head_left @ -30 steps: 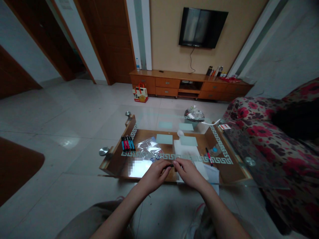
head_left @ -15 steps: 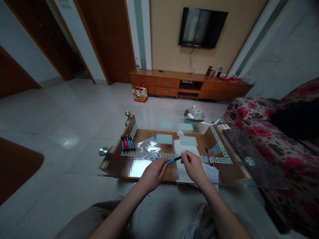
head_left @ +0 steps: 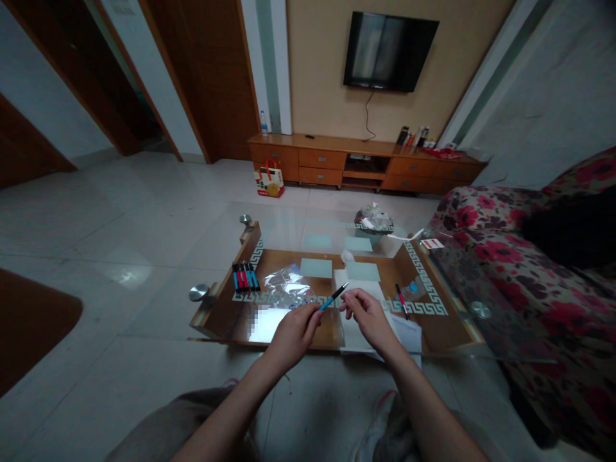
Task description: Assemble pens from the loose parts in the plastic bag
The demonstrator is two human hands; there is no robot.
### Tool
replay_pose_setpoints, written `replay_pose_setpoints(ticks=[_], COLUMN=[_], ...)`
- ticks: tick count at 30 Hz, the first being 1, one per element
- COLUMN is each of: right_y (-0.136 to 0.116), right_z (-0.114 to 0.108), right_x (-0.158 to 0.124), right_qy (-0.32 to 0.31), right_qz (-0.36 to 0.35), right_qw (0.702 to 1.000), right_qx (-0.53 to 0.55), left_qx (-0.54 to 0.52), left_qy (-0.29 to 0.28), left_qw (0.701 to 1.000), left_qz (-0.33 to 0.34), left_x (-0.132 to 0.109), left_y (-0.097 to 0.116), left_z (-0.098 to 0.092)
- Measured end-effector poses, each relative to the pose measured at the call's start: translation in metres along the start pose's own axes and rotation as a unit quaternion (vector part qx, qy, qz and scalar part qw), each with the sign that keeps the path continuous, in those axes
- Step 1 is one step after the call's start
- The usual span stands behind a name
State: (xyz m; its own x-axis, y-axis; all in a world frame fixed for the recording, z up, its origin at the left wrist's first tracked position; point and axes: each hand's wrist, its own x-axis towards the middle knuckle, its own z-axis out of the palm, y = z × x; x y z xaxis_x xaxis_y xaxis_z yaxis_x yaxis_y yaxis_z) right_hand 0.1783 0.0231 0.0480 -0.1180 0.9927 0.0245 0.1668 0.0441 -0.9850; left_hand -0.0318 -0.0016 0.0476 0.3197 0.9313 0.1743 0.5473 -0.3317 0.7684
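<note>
My left hand (head_left: 292, 332) is closed on the rear part of a blue and black pen (head_left: 333, 297), held tilted above the glass table (head_left: 212, 247). The pen's silvery tip points up and to the right. Just beside that tip, my right hand (head_left: 364, 316) has its fingers loosely bent and apart, with nothing visible in them. To the left on the glass, several blue and red pens (head_left: 246, 278) lie side by side in a row. One red and black pen (head_left: 402, 301) lies alone on the right.
Clear plastic wrapping (head_left: 289, 285) lies left of centre, and white paper sheets (head_left: 407, 335) are at the right front. A round basket (head_left: 374, 221) stands at the far side. A flowered sofa (head_left: 543, 289) borders the table's right. Farther back is a wooden TV cabinet (head_left: 321, 158).
My right hand has let go of the pen's front end and its fingers have spread. The pen now slants more steeply, its tip showing, still in my left hand.
</note>
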Motion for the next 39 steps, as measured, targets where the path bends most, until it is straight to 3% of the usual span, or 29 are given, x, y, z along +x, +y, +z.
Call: replay_pose_setpoints(ticks=[6, 16, 26, 32, 39], right_y=[-0.001, 0.002, 0.004, 0.005, 0.002], right_z=[0.007, -0.002, -0.001, 0.000, 0.000], right_x=[-0.002, 0.004, 0.002, 0.000, 0.000], right_qy=[-0.067, 0.076, 0.043, 0.008, 0.009], right_qz=[0.000, 0.078, 0.056, 0.036, 0.044], right_qw=[0.998, 0.992, 0.997, 0.999, 0.999], right_qx=[0.024, 0.067, 0.036, 0.018, 0.005], left_qx=[-0.033, -0.022, -0.002, 0.028, 0.069], left_qy=[-0.067, -0.060, -0.094, -0.095, -0.081], left_qw=[0.997, 0.994, 0.987, 0.986, 0.983], left_qz=[0.028, 0.093, 0.127, 0.133, 0.148], left_x=[-0.001, -0.005, -0.004, -0.003, -0.001], left_y=[0.012, 0.003, 0.008, 0.007, 0.003], left_z=[-0.004, -0.002, -0.008, -0.010, -0.011])
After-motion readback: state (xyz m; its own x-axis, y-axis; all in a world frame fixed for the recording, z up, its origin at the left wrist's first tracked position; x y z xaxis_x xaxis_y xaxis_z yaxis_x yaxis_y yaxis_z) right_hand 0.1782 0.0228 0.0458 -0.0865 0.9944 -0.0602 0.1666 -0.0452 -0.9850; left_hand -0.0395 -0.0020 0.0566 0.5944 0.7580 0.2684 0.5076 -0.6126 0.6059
